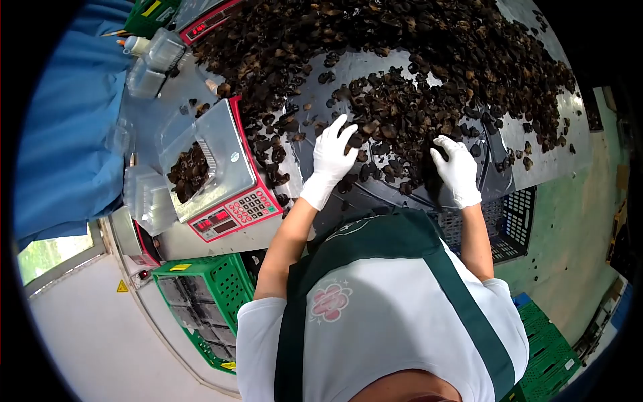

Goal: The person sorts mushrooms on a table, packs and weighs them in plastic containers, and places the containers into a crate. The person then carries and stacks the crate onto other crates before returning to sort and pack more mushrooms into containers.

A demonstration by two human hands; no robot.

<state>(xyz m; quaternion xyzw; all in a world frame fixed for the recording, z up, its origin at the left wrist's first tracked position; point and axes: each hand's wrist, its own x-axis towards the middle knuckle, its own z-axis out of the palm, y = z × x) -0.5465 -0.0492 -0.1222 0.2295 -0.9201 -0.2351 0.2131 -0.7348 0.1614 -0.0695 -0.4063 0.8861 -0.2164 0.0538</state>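
Both hands wear white gloves. My left hand [333, 153] rests at the near left edge of a heap of dark, curled fungus-like pieces [402, 110], its fingers apart and nothing visible between them. On the heap's near right side is my right hand [457, 167], fingers spread and curved toward the pieces, with none seen in its grasp. To the left, a red-framed scale [234, 213] carries an open clear plastic box [209, 161] holding some dark pieces [190, 173]. A much larger pile [455, 40] covers the far side of the table.
Stacked clear boxes [151, 201] stand left of the scale, more [149, 70] farther back. A second red scale [206, 25] is at the far left. Below the table are a green crate [231, 285] and a black crate [519, 224]. Blue cloth [67, 120] hangs at left.
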